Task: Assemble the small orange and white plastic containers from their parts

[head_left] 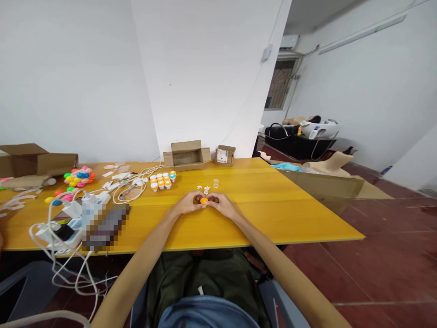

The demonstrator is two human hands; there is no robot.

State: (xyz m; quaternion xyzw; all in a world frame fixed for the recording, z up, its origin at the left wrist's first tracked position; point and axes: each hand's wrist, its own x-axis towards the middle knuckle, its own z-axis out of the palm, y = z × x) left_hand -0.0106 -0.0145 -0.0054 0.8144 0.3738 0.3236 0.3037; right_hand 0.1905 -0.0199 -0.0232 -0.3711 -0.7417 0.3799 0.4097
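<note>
My left hand and my right hand meet over the table, fingers curled inward. Between their fingertips they hold a small round orange piece, perhaps a cap; its exact kind is too small to make out. Just beyond the fingers lie small white pieces with dark spots. A clear round plastic piece sits a little farther back. To the left, several small orange-and-white containers stand in rows, with a turquoise-and-white one at the corner.
An open cardboard box and a smaller carton stand against the wall. White cables, a power strip, a blurred dark device and colourful balls occupy the left. A large cardboard box borders the right edge.
</note>
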